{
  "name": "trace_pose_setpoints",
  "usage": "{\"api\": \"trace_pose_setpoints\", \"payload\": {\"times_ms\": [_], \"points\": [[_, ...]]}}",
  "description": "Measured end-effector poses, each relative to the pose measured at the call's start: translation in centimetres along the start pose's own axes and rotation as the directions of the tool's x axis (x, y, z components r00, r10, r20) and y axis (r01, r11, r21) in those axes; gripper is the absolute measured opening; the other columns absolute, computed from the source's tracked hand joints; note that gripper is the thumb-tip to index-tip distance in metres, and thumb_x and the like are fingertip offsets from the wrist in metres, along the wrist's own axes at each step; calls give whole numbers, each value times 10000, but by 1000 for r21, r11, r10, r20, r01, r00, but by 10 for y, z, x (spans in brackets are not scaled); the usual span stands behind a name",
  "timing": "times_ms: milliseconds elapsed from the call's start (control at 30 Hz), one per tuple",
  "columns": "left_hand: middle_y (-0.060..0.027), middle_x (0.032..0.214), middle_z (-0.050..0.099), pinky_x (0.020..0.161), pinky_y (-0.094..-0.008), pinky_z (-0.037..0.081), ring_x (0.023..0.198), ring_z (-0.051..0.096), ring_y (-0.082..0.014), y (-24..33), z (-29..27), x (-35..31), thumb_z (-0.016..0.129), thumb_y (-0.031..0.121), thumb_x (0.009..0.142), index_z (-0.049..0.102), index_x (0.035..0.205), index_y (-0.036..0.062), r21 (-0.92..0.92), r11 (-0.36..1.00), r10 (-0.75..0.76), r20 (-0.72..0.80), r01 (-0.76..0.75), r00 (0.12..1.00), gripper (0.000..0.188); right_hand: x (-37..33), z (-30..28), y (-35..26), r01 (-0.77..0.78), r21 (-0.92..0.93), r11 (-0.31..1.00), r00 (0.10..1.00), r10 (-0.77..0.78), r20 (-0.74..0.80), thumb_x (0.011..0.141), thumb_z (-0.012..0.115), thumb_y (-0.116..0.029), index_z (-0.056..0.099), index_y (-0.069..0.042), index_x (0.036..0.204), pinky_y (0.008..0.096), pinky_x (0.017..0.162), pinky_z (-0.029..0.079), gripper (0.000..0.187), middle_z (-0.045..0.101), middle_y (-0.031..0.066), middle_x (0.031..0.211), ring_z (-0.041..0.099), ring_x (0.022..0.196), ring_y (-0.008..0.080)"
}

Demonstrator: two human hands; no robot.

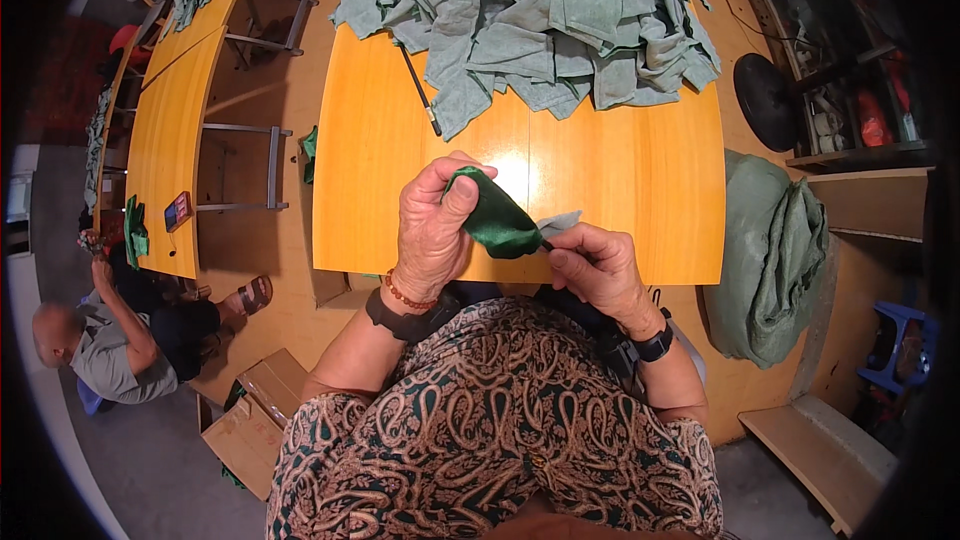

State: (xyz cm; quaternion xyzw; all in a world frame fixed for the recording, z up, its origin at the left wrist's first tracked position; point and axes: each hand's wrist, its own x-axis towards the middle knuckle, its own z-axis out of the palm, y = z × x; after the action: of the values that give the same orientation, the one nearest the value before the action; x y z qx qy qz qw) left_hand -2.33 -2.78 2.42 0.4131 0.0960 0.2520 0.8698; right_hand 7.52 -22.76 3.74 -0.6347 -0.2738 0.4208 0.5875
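A shiny dark-green cloth piece (pixel 492 215), perhaps a small pouch, is held above the near part of the wooden table. My left hand (pixel 436 210) grips its upper end between thumb and fingers. At the lower right end, my right hand (pixel 598 265) is closed in a pinch on something small and dark, too small to name, touching the green cloth. A pale grey-green flap of cloth (pixel 560 223) sticks out just above my right fingers. Farther back lies a large heap of grey-green cloth pieces (pixel 540 30), and a thin dark rod (pixel 421 90) rests beside it.
The yellow wooden table (pixel 640 170) is before me. A big green sack (pixel 765 260) stands at its right, and a black round object (pixel 768 103) is beyond. On the left are a second table (pixel 175 140), a seated person (pixel 130 340) and a cardboard box (pixel 255 415).
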Motion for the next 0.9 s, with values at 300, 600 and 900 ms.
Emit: {"api": "trace_pose_setpoints", "payload": {"times_ms": [300, 600, 900], "points": [[2, 865, 619, 765, -242, 491, 778, 556, -67, -9, 3, -8, 648, 136, 965, 627, 951, 18, 166, 986, 21, -79, -8, 997, 121, 6, 11, 5, 13, 152, 988, 1000, -13, 0, 973, 588, -55, 655, 1, 1047, 199, 505, 444, 114, 616, 3, 723, 568, 590, 47], [-91, 938, 684, 764, -305, 557, 840, 660, -160, 13, -3, 24, 572, 219, 1008, 586, 1061, 62, -99, 995, -28, -79, 20, 996, 166, 6, -7, -1, -16, 40, 999, 999, 14, 43, 993, 575, -113, 658, -8, 1039, 182, 429, 366, 142, 595, -6, 628, 469, 482, 21], [-69, 820, 604, 678, -290, 515, 716, 575, -152, 21, -9, 25, 544, 225, 1022, 547, 984, 92, -171, 985, -44, -158, 16, 986, 138, -10, -16, -3, -200, 79, 977, 980, 198, 38, 958, 626, -111, 670, -25, 1025, 171, 432, 366, 118, 603, -19, 632, 497, 497, 19]]}}
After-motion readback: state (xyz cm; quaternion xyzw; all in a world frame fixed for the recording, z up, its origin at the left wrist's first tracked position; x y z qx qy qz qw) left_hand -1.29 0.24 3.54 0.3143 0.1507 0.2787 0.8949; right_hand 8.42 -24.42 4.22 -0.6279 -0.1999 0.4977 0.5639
